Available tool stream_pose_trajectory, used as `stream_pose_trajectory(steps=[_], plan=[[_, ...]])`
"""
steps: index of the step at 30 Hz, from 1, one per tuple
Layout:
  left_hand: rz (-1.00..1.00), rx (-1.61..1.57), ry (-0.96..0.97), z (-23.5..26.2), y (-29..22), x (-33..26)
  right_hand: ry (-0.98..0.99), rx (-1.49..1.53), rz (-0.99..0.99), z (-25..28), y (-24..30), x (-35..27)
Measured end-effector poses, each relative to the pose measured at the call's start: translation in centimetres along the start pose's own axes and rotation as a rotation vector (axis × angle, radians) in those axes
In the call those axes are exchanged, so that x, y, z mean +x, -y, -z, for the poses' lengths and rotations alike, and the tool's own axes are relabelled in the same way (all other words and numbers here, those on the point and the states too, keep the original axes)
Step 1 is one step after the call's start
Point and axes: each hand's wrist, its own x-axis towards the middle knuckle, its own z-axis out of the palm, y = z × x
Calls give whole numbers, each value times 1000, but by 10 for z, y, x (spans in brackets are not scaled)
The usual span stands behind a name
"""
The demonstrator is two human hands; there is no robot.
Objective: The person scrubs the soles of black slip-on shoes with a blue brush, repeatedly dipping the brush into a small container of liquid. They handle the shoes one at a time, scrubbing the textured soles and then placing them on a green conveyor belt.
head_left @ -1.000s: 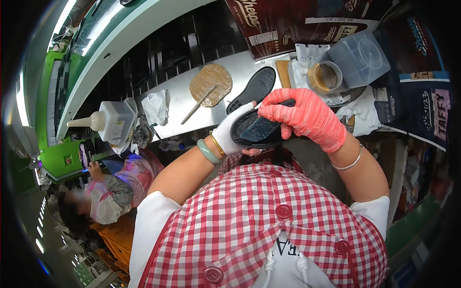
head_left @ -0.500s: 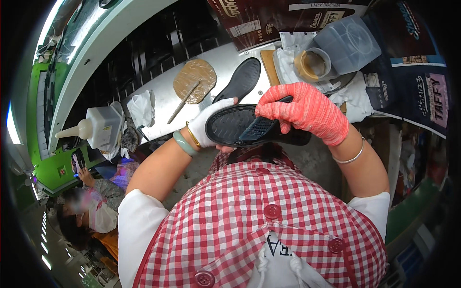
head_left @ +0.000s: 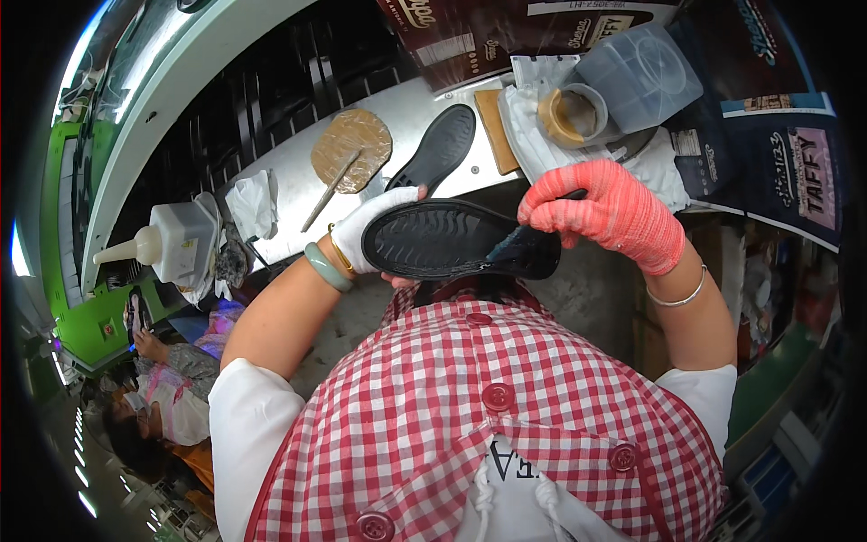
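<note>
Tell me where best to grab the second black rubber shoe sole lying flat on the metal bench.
Probably the narrow waist of the black rubber shoe sole, coming from above. It lies flat and free on the metal bench, slimmest mid-length. The thin stick and the tan wooden block flank its ends, so the middle is clearest.

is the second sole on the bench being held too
No, the second sole lies alone on the bench; both hands grip the other sole.

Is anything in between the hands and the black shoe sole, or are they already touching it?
Nothing visible stands between them. The left hand in the white glove already holds one end of the black shoe sole, and the right hand in the red glove is on its other end. The sole is up in the air above the metal table.
</note>
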Motion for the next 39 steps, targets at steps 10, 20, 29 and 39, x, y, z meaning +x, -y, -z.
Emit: stream_pose_trajectory(steps=[10, 20, 29, 39], plan=[[-147, -139, 10, -2, 12, 5, -69, 156, 463, -31, -11, -4], [-315, -153, 21, -2, 23, -10, -184, -288, 731, -24, -18, -16], [-636, -240, 173, -24, 47, -1, -750, 693, 512, -28, -16, -13], [-566, -206, 247, -40, 54, -2, -703, 827, 599, -30, -25, 10]])
